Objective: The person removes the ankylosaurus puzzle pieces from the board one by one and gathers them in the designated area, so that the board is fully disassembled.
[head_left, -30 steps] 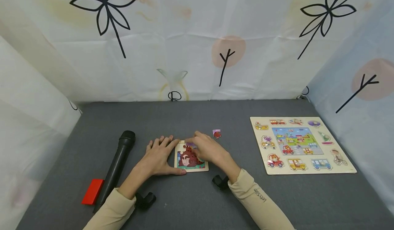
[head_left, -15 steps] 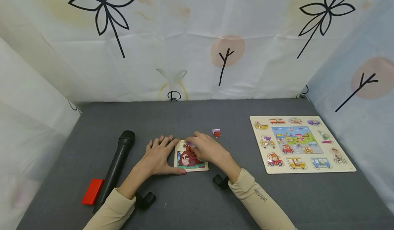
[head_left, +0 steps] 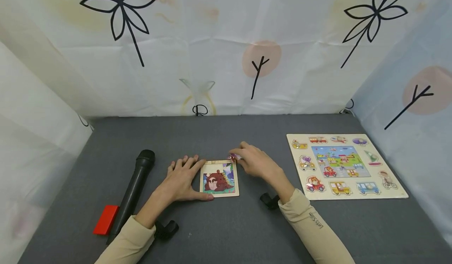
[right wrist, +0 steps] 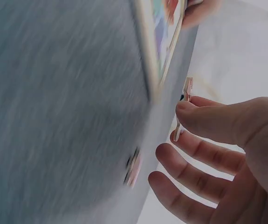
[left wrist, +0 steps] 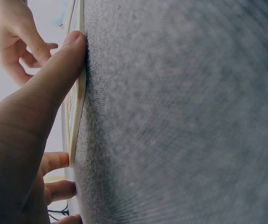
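A small wooden jigsaw puzzle with a reddish-brown animal picture lies on the table. My left hand rests beside it, fingers spread at its left side and thumb along the near edge; in the left wrist view the thumb touches the board's rim. At the board's far right corner, my right hand pinches a puzzle piece between thumb and index finger. The right wrist view shows this piece edge-on, and a second loose piece on the table below the fingers. That loose piece is hidden behind my hand in the head view.
To the right lies a large wooden vehicle puzzle board. A black microphone and a red block are on the left. Printed white cloth encloses the grey table at the back and sides.
My right hand has moved right from over the puzzle to its far right corner, with a piece pinched in the fingers. The picture's upper right part is uncovered. My left hand stays put.
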### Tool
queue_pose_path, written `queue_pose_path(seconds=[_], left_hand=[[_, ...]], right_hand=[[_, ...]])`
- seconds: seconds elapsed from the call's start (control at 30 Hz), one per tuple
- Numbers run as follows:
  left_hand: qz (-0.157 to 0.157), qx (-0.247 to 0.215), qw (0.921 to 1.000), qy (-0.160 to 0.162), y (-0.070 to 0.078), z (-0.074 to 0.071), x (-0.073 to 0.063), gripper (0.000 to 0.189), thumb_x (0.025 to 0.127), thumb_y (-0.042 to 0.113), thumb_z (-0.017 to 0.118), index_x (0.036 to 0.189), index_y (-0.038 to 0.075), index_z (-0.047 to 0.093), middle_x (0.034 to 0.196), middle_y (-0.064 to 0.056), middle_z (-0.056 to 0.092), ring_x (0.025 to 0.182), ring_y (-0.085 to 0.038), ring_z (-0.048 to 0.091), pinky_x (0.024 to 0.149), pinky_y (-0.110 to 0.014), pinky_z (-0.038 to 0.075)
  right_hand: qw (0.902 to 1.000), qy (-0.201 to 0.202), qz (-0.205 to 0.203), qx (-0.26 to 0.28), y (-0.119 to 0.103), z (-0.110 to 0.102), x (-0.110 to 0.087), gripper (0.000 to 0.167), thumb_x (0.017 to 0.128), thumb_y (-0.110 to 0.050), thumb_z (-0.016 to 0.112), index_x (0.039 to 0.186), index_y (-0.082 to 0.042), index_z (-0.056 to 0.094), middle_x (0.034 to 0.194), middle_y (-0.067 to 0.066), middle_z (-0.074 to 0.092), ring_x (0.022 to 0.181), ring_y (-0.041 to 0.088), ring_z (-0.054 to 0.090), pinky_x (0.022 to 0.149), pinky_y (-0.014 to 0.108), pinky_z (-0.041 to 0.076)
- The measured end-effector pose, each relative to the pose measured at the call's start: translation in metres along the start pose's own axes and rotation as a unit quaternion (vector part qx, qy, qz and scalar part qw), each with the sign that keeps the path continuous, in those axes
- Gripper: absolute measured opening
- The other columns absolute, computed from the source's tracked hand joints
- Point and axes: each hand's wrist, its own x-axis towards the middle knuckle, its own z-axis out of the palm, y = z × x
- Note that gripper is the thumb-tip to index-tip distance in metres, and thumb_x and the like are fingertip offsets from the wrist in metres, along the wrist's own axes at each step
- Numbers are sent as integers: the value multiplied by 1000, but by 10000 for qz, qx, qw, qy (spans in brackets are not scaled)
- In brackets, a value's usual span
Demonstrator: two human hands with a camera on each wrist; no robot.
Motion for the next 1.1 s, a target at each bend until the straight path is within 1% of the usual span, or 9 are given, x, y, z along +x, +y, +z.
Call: queue_pose_path(seconds=[0.23,0.4,0.5,0.63,0.73,0.9,1.1], left_hand=[[27,-19,10000,-10,0,0,-1,114,67,77,79,158,21,40,163,-15,39,149,-50,34,113,-77,27],[70,7,10000,37,0,0,-1,113,67,77,79,157,21,41,162,-15,39,148,-50,35,112,-78,28],[69,35,10000,47,0,1,-1,114,67,78,79,157,21,41,162,-15,39,148,-50,35,112,-78,28],[45,8,10000,28,-1,2,-1,114,67,78,79,158,21,41,163,-15,39,149,-50,34,113,-78,27],[24,-40,10000,1,-1,2,-1,114,67,77,79,158,21,41,163,-15,38,149,-50,33,113,-78,26],[6,-83,10000,-4,-1,2,-1,113,67,77,79,158,21,41,163,-15,38,149,-49,33,114,-78,26],[14,-100,9999,-3,-1,1,-1,114,67,77,79,158,21,40,163,-15,38,149,-50,33,113,-78,25]], right_hand=[[9990,-21,436,-19,25,-10,-11,36,100,-7,64,136,-9,66,104,9,60,75,14,48,64,27,39],[9978,-20,660,-18,41,-18,-16,37,100,-5,63,137,-8,65,110,12,61,79,17,52,65,29,41],[9974,14,713,-39,48,-23,-19,37,100,-4,63,136,-5,65,114,15,62,82,19,56,68,33,46],[9969,12,782,-130,57,-25,-21,36,99,-3,63,135,-4,66,119,17,64,91,25,62,77,40,52],[9962,-46,841,-202,62,-24,-22,35,100,-4,63,135,-5,66,120,17,64,96,27,64,82,44,53],[9965,-103,797,-239,66,-21,-21,34,100,-5,63,134,-6,67,117,17,65,93,25,62,80,43,52],[9968,-171,742,-261,69,-19,-20,35,99,-5,64,133,-6,68,108,16,63,82,20,55,72,36,48]])
